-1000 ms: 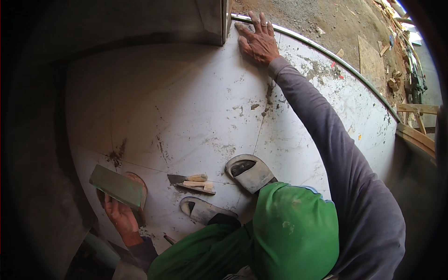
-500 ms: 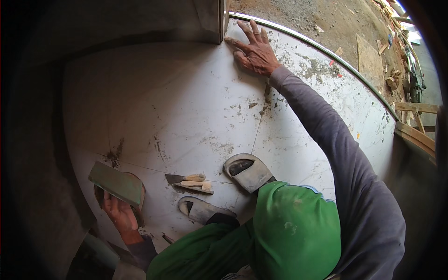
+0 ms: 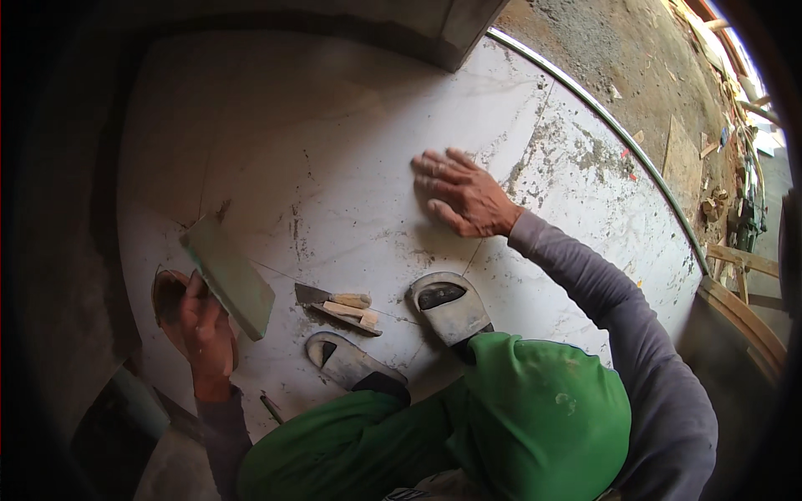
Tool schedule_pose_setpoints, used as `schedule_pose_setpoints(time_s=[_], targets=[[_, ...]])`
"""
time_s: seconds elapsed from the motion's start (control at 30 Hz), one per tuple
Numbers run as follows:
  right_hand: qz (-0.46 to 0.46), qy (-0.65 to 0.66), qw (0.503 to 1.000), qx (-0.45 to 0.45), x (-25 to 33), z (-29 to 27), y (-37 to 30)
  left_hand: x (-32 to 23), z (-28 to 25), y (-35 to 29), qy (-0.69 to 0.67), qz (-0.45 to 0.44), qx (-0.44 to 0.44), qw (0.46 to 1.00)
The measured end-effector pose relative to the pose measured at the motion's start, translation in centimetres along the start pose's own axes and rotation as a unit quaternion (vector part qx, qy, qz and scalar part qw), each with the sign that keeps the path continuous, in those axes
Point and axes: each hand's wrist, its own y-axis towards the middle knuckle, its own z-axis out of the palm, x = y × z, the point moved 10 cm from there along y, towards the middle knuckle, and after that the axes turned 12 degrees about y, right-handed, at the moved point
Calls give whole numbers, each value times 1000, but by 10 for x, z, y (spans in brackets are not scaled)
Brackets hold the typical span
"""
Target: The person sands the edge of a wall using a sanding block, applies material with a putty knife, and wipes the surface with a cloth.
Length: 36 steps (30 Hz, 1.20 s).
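Note:
My left hand (image 3: pixel 206 330) has its fingers closed on a thick green rectangular slab (image 3: pixel 230 280), tilted up off the floor; what it is made of I cannot tell. Beneath and beside that hand is a round brown-rimmed container (image 3: pixel 164 309), partly hidden. My right hand (image 3: pixel 472 196) is spread palm down over the white floor tiles (image 3: pixel 351 200), fingers stretched out and nothing held. Whether its palm touches the tile I cannot tell. Between my hands and nearer to me lie a putty knife (image 3: pixel 347 299) and a trowel with a wooden handle (image 3: pixel 347 312).
My feet in grey slippers (image 3: pixel 455 309) stand on the tiles. Dirt crumbs are scattered around. A dark wall corner (image 3: pixel 451 54) juts in at the top. A metal edge strip (image 3: pixel 601 113) borders rough ground. Wooden boards (image 3: pixel 743 330) stand at the right.
My right hand has drawn back from beside the wall corner toward me across the tiles. The green slab in my left hand has turned to a steeper slant.

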Motion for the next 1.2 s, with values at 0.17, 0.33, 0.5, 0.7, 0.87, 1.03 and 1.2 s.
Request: schedule_pose_setpoints(time_s=[0.17, 0.33, 0.5, 0.7, 0.87, 1.03, 1.2], targets=[[216, 151, 944, -198, -1, -30, -16, -33, 110, 30, -45, -3, 242, 969], [142, 355, 826, -415, 35, -55, 11, -7, 173, 76, -232, -12, 340, 911], [279, 448, 825, -203, 63, -1, 36, 18, 186, 87, -308, -12, 298, 903], [237, 626, 708, -225, 78, 10, 59, 27, 187, 73, -318, -27, 276, 907], [233, 570, 760, -206, 82, 15, 69, 24, 186, 69, -248, 13, 317, 915], [247, 441, 838, -205, 87, 9, 64, 11, 188, 64, -190, 54, 261, 945], [237, 417, 865, -147, 104, 29, 38, 13, 166, 98, -223, 89, 206, 949]])
